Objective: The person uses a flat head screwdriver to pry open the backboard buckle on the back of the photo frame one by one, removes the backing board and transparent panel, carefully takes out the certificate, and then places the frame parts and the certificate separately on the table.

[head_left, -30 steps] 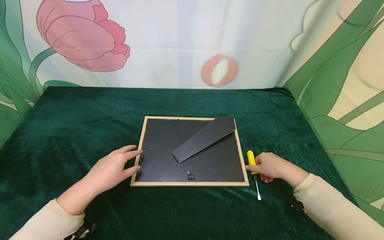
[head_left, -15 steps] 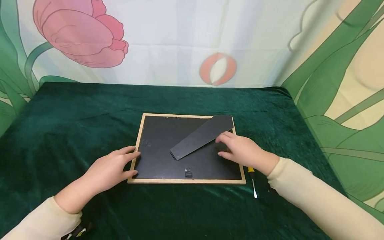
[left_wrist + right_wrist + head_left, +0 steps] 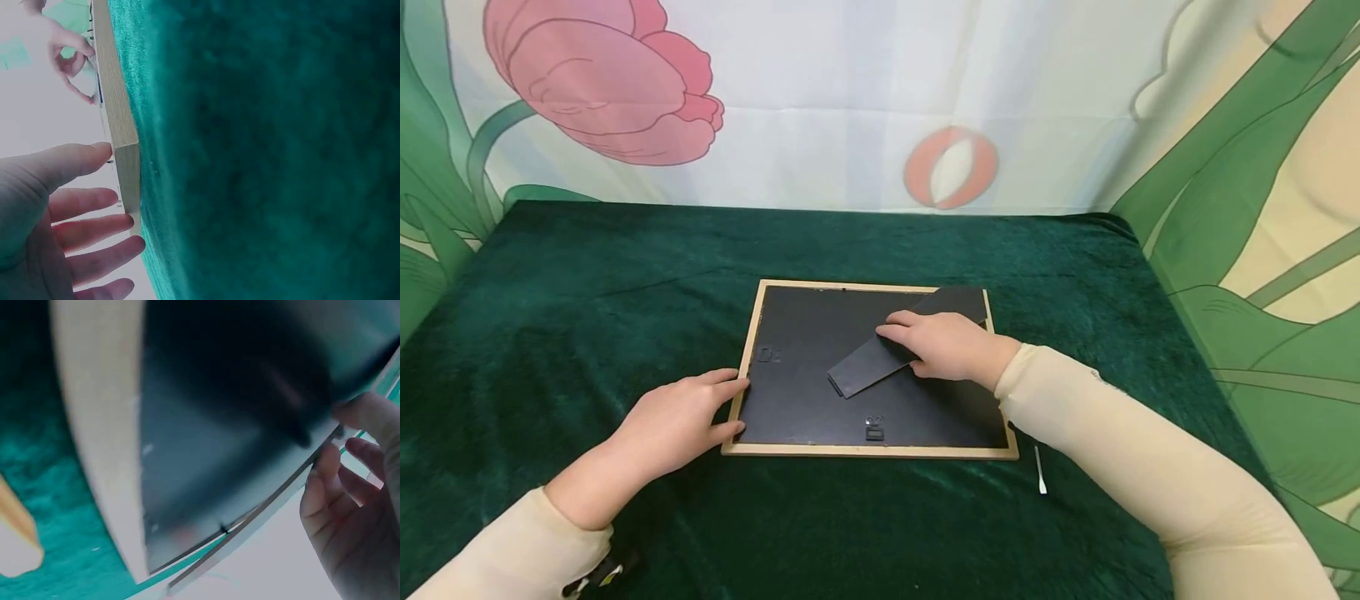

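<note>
A picture frame [image 3: 872, 451] with a light wooden rim lies face down, its black backing upward. Across the backing slants a black easel stand [image 3: 861, 367]. My right hand [image 3: 947, 343] holds the stand across its width, fingertips over the far edge and thumb by the near one; in the right wrist view, thumb and fingers [image 3: 326, 464] meet at the board's edge. With fingers nearly straight, my left hand [image 3: 673, 425] touches the frame's left rim. Right of the frame lies a screwdriver [image 3: 1040, 471]; only its metal shaft shows in the head view, the forearm covering its handle.
Dark green velvet cloth [image 3: 820, 533] covers the table. A printed curtain [image 3: 820, 100] with a pink flower stands behind, and green leaf-patterned fabric [image 3: 1232, 242] borders the right side. Small metal hangers [image 3: 874, 428] sit on the backing.
My right hand has let go of the yellow-handled screwdriver beside the frame and moved left onto the stand. My left hand stays at the left rim.
</note>
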A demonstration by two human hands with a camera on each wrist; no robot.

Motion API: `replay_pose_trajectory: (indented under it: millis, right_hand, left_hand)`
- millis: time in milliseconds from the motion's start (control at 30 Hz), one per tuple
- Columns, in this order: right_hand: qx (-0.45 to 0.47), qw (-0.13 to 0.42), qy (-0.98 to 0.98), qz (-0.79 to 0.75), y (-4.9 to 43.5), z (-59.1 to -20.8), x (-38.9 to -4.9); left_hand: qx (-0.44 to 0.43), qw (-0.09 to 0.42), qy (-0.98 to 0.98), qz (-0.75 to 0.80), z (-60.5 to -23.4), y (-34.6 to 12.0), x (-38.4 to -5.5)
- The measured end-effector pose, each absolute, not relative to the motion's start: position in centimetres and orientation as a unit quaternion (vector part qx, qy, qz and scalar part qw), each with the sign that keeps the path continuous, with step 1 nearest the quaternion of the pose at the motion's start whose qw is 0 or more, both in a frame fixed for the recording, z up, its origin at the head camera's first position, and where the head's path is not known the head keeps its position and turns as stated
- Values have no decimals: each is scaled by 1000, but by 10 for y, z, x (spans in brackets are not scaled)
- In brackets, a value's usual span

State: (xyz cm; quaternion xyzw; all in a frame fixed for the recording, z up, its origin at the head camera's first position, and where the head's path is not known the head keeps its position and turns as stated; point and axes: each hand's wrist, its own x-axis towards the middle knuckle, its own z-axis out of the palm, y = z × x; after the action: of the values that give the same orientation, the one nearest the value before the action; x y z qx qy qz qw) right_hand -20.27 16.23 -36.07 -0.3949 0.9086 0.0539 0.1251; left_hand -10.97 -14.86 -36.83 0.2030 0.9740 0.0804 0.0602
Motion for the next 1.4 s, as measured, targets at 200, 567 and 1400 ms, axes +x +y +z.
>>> replay_pose_trajectory:
  millis: [200, 567, 1400]
  right_hand:
    - [-413, 118, 898, 92, 150, -363, -199]
    - [-408, 118, 901, 86, 153, -360, -199]
    - [-413, 132, 899, 58, 149, -355, -198]
  left_hand:
    - [222, 37, 972, 69, -370, -152, -108]
    - [242, 49, 968, 41, -370, -152, -109]
    - [80, 229, 866, 438, -386, -161, -121]
